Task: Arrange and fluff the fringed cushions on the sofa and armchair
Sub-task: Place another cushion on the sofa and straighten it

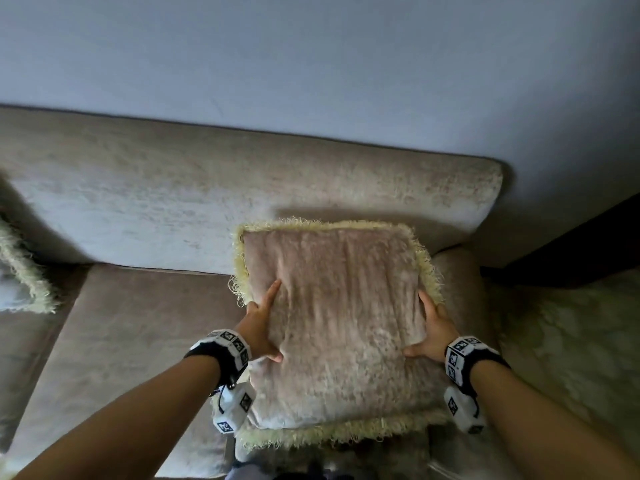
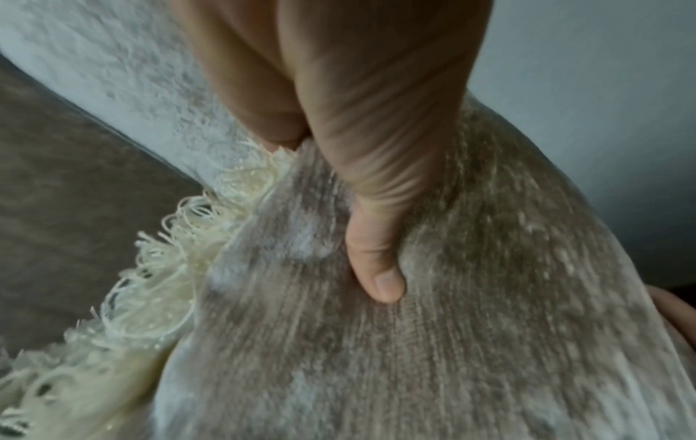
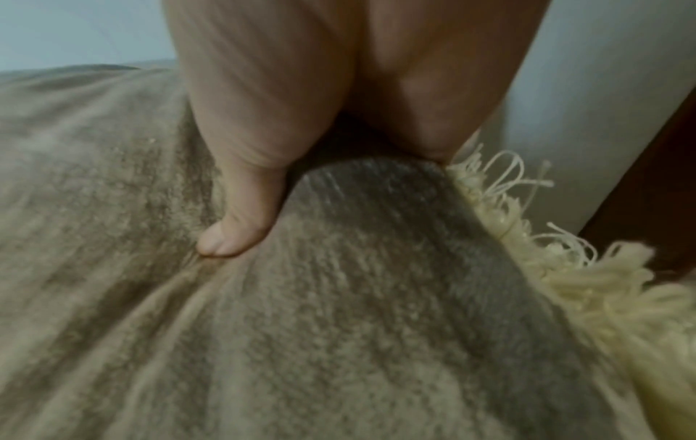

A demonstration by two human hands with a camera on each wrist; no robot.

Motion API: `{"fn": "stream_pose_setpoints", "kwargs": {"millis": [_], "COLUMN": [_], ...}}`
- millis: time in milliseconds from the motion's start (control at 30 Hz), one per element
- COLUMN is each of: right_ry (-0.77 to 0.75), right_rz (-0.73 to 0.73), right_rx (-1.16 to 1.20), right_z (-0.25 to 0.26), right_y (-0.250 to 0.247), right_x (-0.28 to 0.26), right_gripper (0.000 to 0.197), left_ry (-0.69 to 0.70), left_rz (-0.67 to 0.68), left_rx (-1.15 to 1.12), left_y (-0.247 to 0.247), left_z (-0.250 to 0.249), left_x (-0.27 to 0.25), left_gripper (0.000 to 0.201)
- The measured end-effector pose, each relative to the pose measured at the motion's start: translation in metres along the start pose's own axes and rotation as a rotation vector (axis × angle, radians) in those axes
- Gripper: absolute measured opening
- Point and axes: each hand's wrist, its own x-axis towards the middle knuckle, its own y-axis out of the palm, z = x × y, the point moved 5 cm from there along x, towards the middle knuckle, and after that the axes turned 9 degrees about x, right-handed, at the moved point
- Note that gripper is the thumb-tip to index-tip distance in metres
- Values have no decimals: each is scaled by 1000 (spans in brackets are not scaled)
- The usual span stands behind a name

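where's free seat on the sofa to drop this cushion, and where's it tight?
Free: the bare seat cushion left of the held fringed cushion, bordered by the backrest behind and a second fringed cushion at the far left. Tight: the right end, where the held cushion, gripped by the left hand and right hand, sits against the armrest.

Beige velvet sofa [image 1: 145,341] against a pale wall, bearing a fringed cushion [image 1: 343,327] at its right end by the armrest, and a second fringed cushion [image 1: 24,275] at far left, partly out of frame.
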Motion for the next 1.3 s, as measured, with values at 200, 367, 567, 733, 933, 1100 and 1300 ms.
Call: {"fn": "stream_pose_setpoints", "kwargs": {"millis": [200,367,567,733,933,1100,1300], "right_ry": [-14,-87,-232,-351,-388,-380,-318], "right_rz": [-181,-291,-273,-209,-156,-134,-136], "right_rx": [74,156,81,36,16,-25,24], "right_z": [54,93,149,216,289,352,433], "right_y": [5,14,30,67,116,158,212], "right_x": [-55,-91,-97,-93,-89,-63,-20], "right_gripper": [145,143,139,135,134,134,135], "left_ry": [131,204,140,22,-42,-62,-33], "left_rz": [-82,-177,-303,-381,-437,-409,-365], "left_rx": [54,108,83,58,62,36,40], "left_y": [-65,-109,-132,-149,-179,-207,-275], "left_z": [21,36,80,140,214,289,367], "left_x": [-38,-68,-117,-156,-180,-158,-107], "left_gripper": [156,157,158,156,155,159,159]}}
